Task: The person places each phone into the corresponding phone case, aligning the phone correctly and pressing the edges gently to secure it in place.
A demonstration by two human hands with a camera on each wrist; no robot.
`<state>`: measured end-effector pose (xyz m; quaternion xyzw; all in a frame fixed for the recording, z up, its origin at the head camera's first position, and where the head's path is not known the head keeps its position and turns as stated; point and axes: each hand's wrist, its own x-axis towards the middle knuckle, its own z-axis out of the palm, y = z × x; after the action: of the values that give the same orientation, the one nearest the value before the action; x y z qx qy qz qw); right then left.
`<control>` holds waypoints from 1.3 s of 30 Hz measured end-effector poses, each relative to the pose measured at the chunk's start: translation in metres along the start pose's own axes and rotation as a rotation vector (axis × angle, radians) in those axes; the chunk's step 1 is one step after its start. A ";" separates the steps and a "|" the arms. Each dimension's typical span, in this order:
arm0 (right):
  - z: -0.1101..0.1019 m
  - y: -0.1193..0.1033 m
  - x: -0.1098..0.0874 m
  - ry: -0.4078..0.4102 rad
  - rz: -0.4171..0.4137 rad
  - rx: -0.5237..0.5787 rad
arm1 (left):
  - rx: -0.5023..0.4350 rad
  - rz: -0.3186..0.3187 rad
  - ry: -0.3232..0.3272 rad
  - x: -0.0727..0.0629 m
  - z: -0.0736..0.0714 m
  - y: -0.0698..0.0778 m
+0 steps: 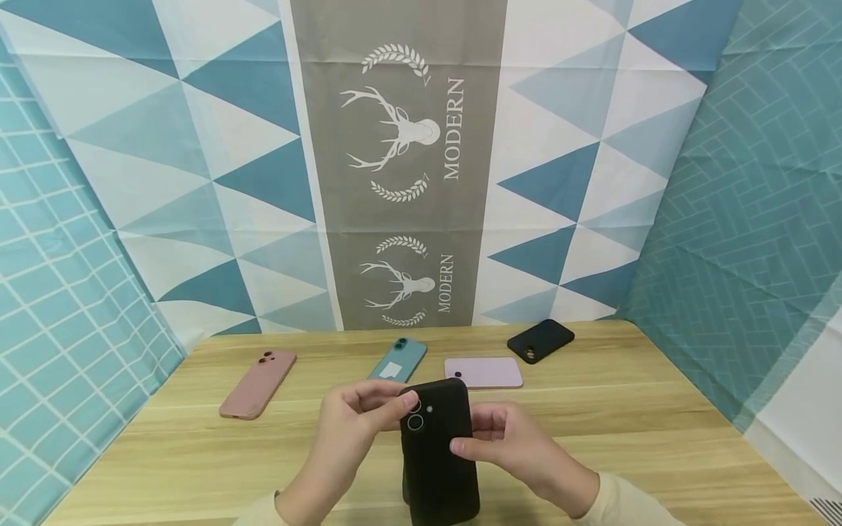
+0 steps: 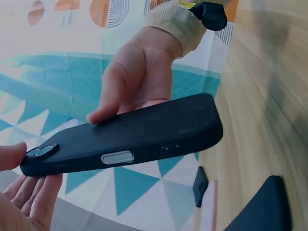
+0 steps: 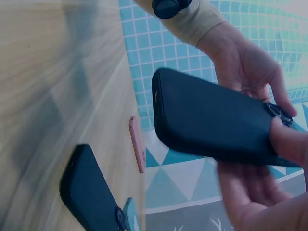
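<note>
A phone in a black case [image 1: 441, 460] is held up between both hands above the table, its camera end uppermost in the head view. My left hand [image 1: 355, 424] pinches the camera end, thumb over the lenses and fingers behind. Lower down, my right hand [image 1: 509, 442] grips the right long edge, its thumb flat on the back. A silvery button [image 2: 118, 157] shows through an opening in the case's side. Below the held phone, a second black phone [image 3: 91, 187] lies on the table, mostly hidden in the head view.
On the wooden table [image 1: 592, 431] lie a pink phone [image 1: 259, 385] at left, a teal phone [image 1: 409, 354] with a white patch at the back middle, and a lilac phone [image 1: 490, 372]. A black phone case [image 1: 542, 339] is at back right. Patterned cloth [image 1: 401, 161] hangs behind.
</note>
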<state>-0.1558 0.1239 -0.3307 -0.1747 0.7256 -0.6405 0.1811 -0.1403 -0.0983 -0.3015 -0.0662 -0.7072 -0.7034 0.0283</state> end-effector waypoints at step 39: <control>-0.036 0.001 -0.014 0.277 -0.027 0.110 | 0.241 -0.250 0.076 0.031 -0.051 -0.044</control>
<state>-0.1610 0.1620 -0.3266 -0.0843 0.7051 -0.6995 0.0800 -0.1797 -0.1480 -0.3402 0.0527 -0.7874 -0.6137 -0.0248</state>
